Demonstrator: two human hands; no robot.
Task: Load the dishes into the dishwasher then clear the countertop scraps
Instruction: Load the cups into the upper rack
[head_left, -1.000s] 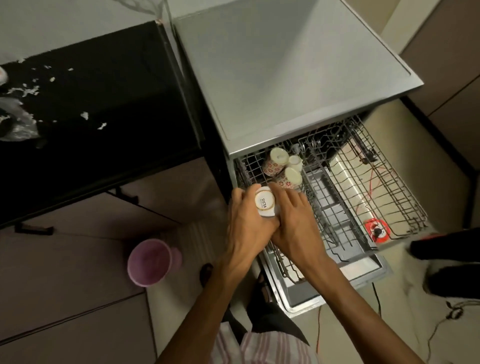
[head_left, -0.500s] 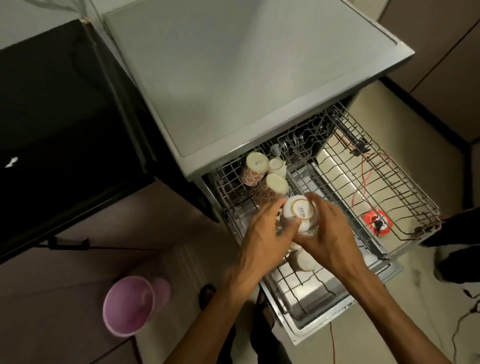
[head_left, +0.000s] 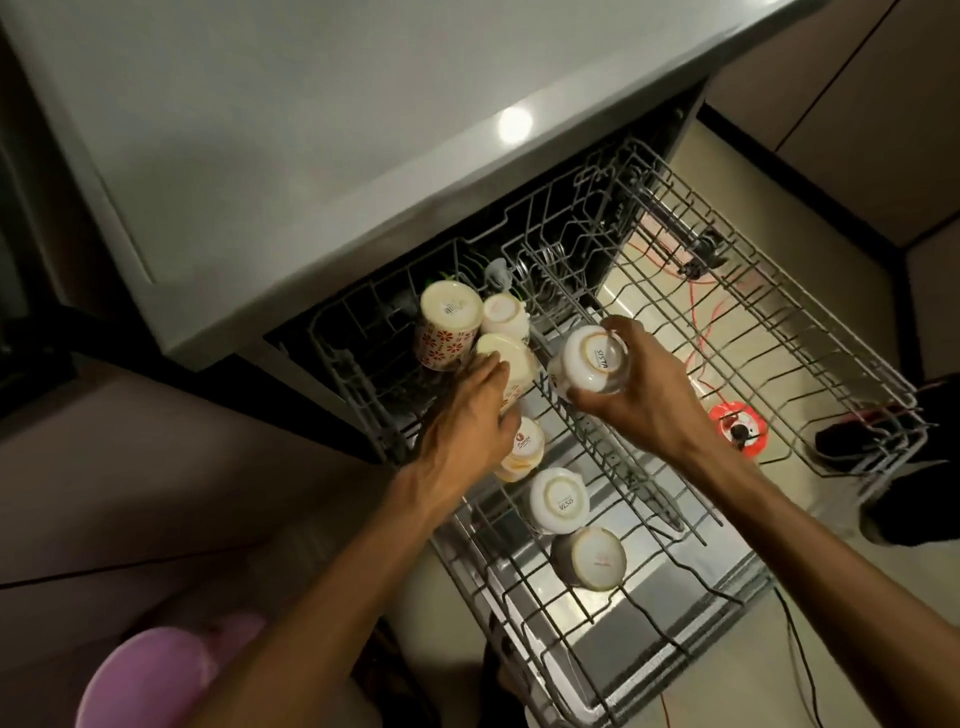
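Head view, looking down on a pulled-out dishwasher rack (head_left: 810, 358) beneath the grey countertop (head_left: 291, 156). Right hand (head_left: 649, 395) grips a white cup (head_left: 589, 366) held upside down, base uppermost, fingers curled round its wall, above the middle of the rack. Left hand (head_left: 465, 426) reaches into the rack's left side with fingers fairly straight, its fingertips touching a cream cup (head_left: 511, 358); whether it grips that cup cannot be told. Five other cups stand inverted along the same left side: a red-flowered cup (head_left: 447, 327) and a small pale cup (head_left: 506, 314) at the back, a cup with a red mark (head_left: 524, 452) just beside the left hand, then a second white cup (head_left: 558, 501) and a grey cup (head_left: 589, 558) nearest the viewer. Red disc (head_left: 737, 428) with an orange cable lies on the floor, seen through the rack's right half. Pink bucket (head_left: 156, 680) at lower left
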